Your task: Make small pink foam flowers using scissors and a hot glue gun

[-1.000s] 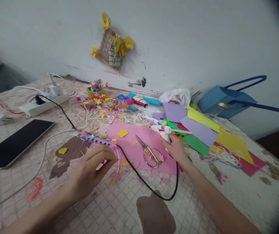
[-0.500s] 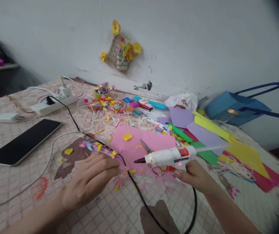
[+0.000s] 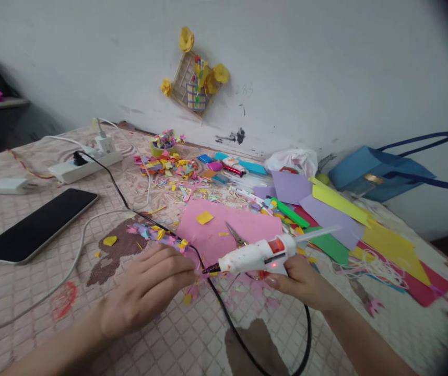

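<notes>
My right hand (image 3: 302, 282) is wrapped round the handle of a white glue gun (image 3: 257, 256), whose red light is lit and whose clear glue stick (image 3: 318, 233) pokes out at the back. The dark nozzle (image 3: 211, 268) points left, right by the fingertips of my left hand (image 3: 153, 282). Those fingers are pinched together; a pinkish bit shows at their tips, too small to make out. Just beyond them lies a strand of coloured paper bits (image 3: 161, 235). Scissors (image 3: 236, 235) rest on a pink paper sheet (image 3: 192, 230), partly behind the glue gun.
The gun's black cord (image 3: 227, 316) loops across the table to a power strip (image 3: 86, 166). A phone (image 3: 36, 225) and white cable lie left. Paper scraps (image 3: 169, 166) and a small filled bowl (image 3: 163, 149) stand behind; coloured sheets (image 3: 333, 219) and a blue bag (image 3: 380, 172) are right.
My right hand has brought the glue gun left and slightly down, so its nozzle now reaches the left fingertips. The left hand has stayed almost in place, still pinched.
</notes>
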`<state>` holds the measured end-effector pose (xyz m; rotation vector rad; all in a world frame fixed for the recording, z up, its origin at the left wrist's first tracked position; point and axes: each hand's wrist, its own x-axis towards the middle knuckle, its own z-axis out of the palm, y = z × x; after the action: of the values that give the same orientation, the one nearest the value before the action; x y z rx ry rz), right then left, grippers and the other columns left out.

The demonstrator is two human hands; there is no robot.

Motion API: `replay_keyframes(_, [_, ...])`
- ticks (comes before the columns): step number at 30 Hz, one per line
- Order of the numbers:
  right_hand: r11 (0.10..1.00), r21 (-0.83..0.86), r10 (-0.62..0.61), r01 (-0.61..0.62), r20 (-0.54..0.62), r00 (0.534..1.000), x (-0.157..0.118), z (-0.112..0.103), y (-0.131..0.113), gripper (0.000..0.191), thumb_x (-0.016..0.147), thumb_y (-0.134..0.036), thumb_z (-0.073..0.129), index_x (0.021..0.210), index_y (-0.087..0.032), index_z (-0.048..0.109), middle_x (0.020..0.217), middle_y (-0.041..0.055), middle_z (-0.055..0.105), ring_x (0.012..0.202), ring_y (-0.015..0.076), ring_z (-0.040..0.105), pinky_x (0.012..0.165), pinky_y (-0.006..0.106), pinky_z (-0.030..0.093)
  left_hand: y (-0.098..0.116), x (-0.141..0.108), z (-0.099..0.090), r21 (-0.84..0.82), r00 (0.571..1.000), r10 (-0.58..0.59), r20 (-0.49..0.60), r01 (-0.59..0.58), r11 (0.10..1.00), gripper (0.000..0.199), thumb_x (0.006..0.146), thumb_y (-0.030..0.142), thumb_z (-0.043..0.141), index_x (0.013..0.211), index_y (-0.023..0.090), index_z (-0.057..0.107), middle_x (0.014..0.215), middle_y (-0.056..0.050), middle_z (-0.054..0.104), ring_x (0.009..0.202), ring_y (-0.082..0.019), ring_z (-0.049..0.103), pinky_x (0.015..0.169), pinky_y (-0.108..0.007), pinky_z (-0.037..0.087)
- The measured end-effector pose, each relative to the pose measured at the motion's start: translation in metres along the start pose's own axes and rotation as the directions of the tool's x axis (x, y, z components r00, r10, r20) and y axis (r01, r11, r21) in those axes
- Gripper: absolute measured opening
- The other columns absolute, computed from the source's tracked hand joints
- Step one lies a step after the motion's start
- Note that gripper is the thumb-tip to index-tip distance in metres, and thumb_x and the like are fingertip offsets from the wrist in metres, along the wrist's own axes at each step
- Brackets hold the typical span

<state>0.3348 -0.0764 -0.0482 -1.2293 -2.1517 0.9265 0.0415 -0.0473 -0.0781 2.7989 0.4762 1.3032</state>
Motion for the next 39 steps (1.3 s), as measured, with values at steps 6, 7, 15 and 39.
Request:
replay_keyframes(6, [0.999,-0.035,-0.004,0.005,0.018,1.0,-0.001,-0.001,0.001,0.032,0.086,-0.047,0.046,0.076,-0.017,0.055,0.068,0.0004,0.05,0.063,0.0147,0.048,0.057,0.022,0.04,0.002,0.002,-0.001,0.004,1.0,0.004,0.004,-0.004,1.0,0.018,0.09,0.007,0.042,0.094,0.012,0.059,0.088,-0.006,0.065,0.078,-0.014,0.057,0.069,-0.028,0.045])
replay_keyframes(7, [0.999,-0.044,-0.001,0.002,0.021,1.0,-0.001,-0.001,0.002,0.032,0.086,-0.047,0.046,0.077,-0.017,0.055,0.069,0.0008,0.051,0.063,0.015,0.048,0.057,0.023,0.04,0.002,0.003,-0.001,0.006,1.0,0.003,0.005,-0.003,1.0,0.018,0.09,0.007,0.041,0.094,0.012,0.058,0.087,-0.005,0.065,0.078,-0.014,0.057,0.069,-0.028,0.045])
replay_keyframes(15, [0.996,-0.094,0.008,-0.006,0.015,1.0,-0.003,-0.001,0.004,0.032,0.086,-0.046,0.047,0.077,-0.017,0.055,0.072,0.0022,0.053,0.066,0.0165,0.05,0.059,0.024,0.041,0.005,0.008,-0.003,0.019,1.0,-0.007,0.005,0.007,1.0,0.019,0.091,0.009,0.04,0.092,0.014,0.058,0.083,-0.004,0.066,0.074,-0.014,0.058,0.067,-0.027,0.045])
replay_keyframes(39, [0.951,-0.117,0.251,-0.286,-0.246,0.936,-0.01,-0.008,0.031,0.034,0.08,-0.046,0.053,0.063,-0.017,0.055,0.057,0.0005,0.053,0.054,0.0154,0.049,0.048,0.024,0.037,0.006,0.006,0.007,-0.127,0.968,-0.235,-0.086,0.223,0.967,0.018,0.081,0.0,0.052,0.088,0.016,0.058,0.081,-0.003,0.065,0.075,-0.014,0.061,0.066,-0.024,0.048])
